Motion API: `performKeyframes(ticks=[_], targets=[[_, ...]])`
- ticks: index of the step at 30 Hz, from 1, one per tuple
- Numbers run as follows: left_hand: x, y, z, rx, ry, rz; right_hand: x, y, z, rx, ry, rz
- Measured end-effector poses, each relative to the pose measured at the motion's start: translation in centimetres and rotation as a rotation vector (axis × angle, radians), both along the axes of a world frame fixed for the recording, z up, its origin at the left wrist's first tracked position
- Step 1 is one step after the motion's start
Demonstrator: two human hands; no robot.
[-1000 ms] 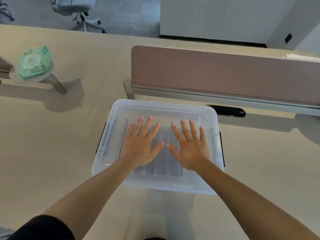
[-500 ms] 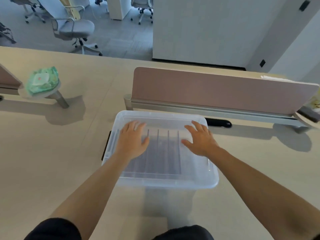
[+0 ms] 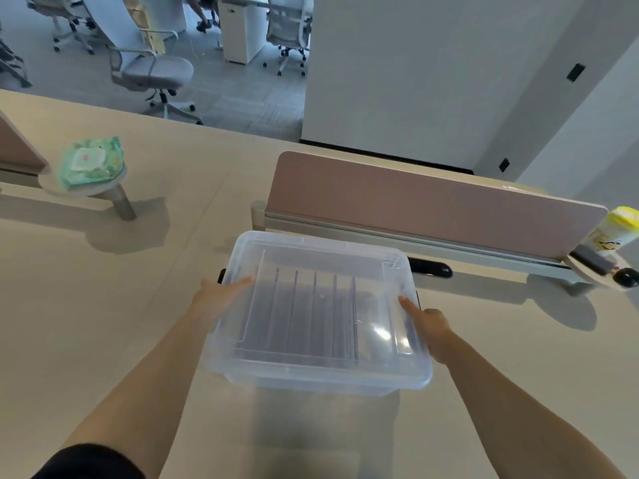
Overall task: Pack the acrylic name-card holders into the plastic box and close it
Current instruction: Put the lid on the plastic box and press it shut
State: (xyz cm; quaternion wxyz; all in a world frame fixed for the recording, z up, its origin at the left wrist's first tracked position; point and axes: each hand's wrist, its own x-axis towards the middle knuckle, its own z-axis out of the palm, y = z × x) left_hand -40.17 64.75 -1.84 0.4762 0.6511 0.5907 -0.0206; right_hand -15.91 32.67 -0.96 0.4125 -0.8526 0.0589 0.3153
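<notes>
The clear plastic box [image 3: 321, 375] stands on the beige desk with its clear lid [image 3: 311, 252] on top. Through the lid I see several acrylic name-card holders [image 3: 311, 312] standing in a row inside. My left hand [image 3: 218, 299] rests against the box's left side by the black latch, thumb on the lid's edge. My right hand [image 3: 428, 326] is at the right side by the other black latch, thumb on the lid. The fingers of both hands are hidden below the rim.
A pink desk divider [image 3: 432, 212] on a metal rail runs right behind the box. A black cable slot [image 3: 430, 269] lies beside it. A green wipes pack [image 3: 91, 160] sits on a round stand at left. A yellow-capped canister [image 3: 619, 233] stands at far right.
Both hands slid apart from the middle of the lid to the box's left and right sides. The view tilted up.
</notes>
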Motion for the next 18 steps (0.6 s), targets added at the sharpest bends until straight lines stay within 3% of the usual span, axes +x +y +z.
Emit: performKeyframes(ticks=[6, 12, 18], targets=[[-0.4, 1.5, 0.9, -0.109, -0.04, -0.023, 2.2, 0.1, 2.9, 0.008, -0.045, 0.147], [0.9, 1.8, 2.2, 0.079, -0.007, -0.073, 2.6, 2.2, 4.1, -0.084, 0.13, 0.273], [2.8, -0.1, 1.2, 0.246, 0.163, -0.112, 1.6, 3.7, 3.9, -0.2, 0.053, 0.262]])
